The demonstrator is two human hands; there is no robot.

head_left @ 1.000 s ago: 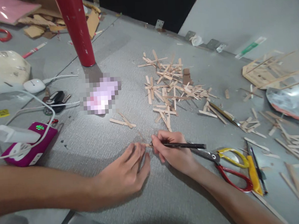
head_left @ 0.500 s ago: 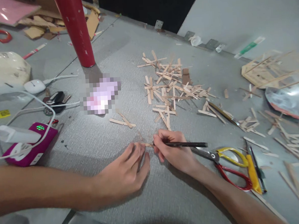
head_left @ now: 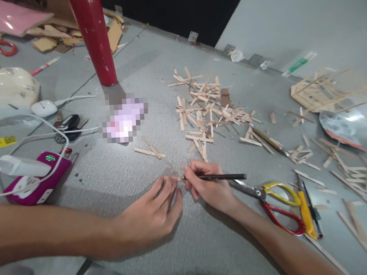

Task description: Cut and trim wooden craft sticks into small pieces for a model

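Low in the middle of the head view, my left hand (head_left: 158, 207) presses a small wooden stick (head_left: 180, 179) onto the grey table, its fingertips closed over most of it. My right hand (head_left: 206, 186) grips a slim black pen (head_left: 223, 177), whose tip meets the stick's bare end between my hands. Two loose popsicle sticks (head_left: 150, 152) lie just beyond my left hand. A pile of cut wooden sticks (head_left: 204, 103) spreads out past my right hand. Scissors (head_left: 260, 194) with one yellow and one red handle rest beside my right wrist.
A red bottle (head_left: 99, 47) stands at the back left, near a pixelated phone (head_left: 125, 120). On the left are a purple power strip (head_left: 37, 179) with white cables, keys (head_left: 69, 126) and a white mouse (head_left: 44, 108). A wooden frame model (head_left: 311, 92) sits at the far right.
The camera view has shifted slightly. My right hand and the pen have moved a little left, closer to my left hand, which stays on the stick.
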